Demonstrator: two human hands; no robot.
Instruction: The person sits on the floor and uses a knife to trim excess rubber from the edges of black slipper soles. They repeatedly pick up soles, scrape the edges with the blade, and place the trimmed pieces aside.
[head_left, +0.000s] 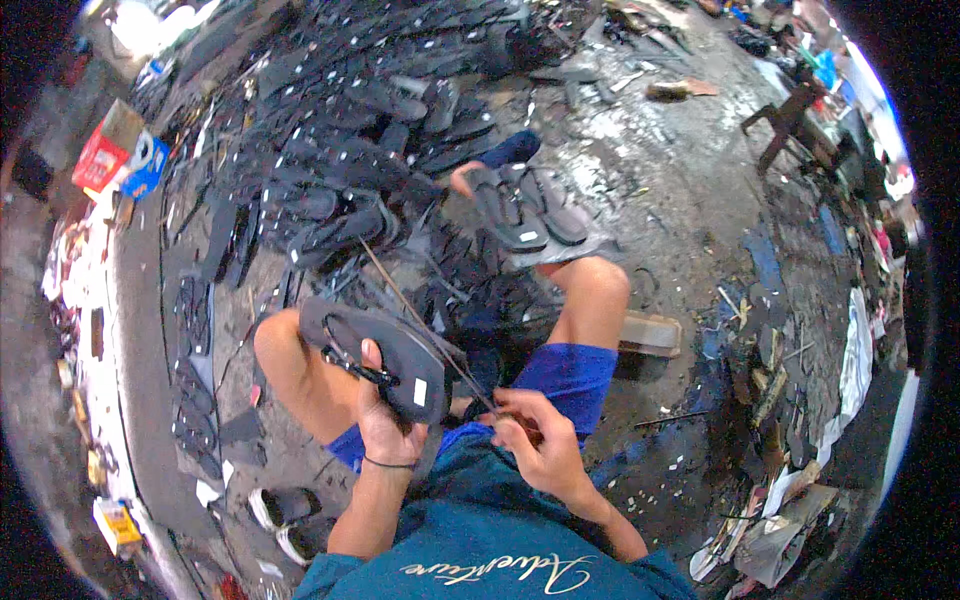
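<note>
Left hand (388, 434) has a flat, dark-grey, rubbery-looking sandal (402, 352) with black straps (342, 358) over the left thigh (328, 402), probably light, bendy and not too slippery so I'd grab its edges, while the right hand (542, 440) grips a long thin brownish rod-like tool (396, 284).

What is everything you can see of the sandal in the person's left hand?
The sandal is dark grey and flat-soled, perhaps rubber or foam, with black straps and a white rectangular label near one end. The left hand grips it slantwise, thumb by the straps, label end nearer the shirt. A thin rod runs past its edge; contact is unclear.
</note>
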